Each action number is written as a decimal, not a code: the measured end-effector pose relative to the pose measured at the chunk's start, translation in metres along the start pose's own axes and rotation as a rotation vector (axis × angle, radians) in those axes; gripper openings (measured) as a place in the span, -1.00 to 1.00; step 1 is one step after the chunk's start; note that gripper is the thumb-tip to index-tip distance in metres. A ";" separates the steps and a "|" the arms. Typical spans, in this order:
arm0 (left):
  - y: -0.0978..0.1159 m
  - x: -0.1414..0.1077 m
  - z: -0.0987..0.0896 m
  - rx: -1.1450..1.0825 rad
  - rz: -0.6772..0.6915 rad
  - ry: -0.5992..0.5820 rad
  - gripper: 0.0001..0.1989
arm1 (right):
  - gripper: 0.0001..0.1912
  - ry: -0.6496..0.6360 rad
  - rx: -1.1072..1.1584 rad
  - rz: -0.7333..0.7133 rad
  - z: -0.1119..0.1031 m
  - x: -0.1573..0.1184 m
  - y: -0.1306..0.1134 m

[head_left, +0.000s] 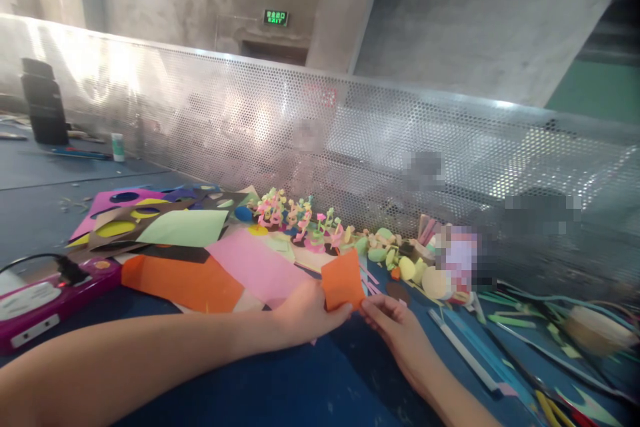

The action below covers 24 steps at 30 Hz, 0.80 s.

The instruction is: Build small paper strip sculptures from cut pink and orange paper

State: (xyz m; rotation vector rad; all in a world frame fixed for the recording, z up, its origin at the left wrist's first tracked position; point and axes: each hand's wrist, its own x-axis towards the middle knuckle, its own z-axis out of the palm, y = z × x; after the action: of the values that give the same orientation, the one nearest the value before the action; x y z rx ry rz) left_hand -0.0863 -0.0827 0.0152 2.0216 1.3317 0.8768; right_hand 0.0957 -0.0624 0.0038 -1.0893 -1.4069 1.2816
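Observation:
A small piece of orange paper (343, 279) is held up above the blue table between my two hands. My left hand (307, 310) grips it at the lower left, thumb in front. With thumb and fingertips, my right hand (393, 320) pinches its lower right corner. Behind my left hand lie a pink sheet (255, 267) and a larger orange sheet (183, 283). Small paper flowers (280, 210) and pale round paper pieces (407, 268) stand or lie just beyond the held paper.
A purple power strip (65, 303) with a black plug sits at the left. Sheets with cut-out holes (117, 227) are piled behind it. At the right lie paper strips (470, 353), yellow-handled scissors (553, 410) and a tape roll (597, 330). A perforated metal screen (225, 120) borders the table.

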 end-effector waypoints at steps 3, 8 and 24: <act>0.000 0.000 0.001 0.020 0.060 0.036 -0.71 | -0.71 -0.015 -0.019 -0.016 0.000 0.000 0.000; -0.003 0.000 0.003 -0.016 0.023 0.018 -0.64 | -0.67 -0.017 -0.055 -0.033 0.002 -0.001 -0.002; 0.013 -0.005 -0.006 -0.009 0.115 0.051 -0.75 | -0.64 -0.040 -0.056 -0.042 0.000 0.000 0.002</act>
State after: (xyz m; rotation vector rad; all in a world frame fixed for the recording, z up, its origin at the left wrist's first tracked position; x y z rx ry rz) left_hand -0.0854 -0.0915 0.0274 2.0983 1.2461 0.9900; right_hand 0.0954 -0.0624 0.0019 -1.0713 -1.4960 1.2459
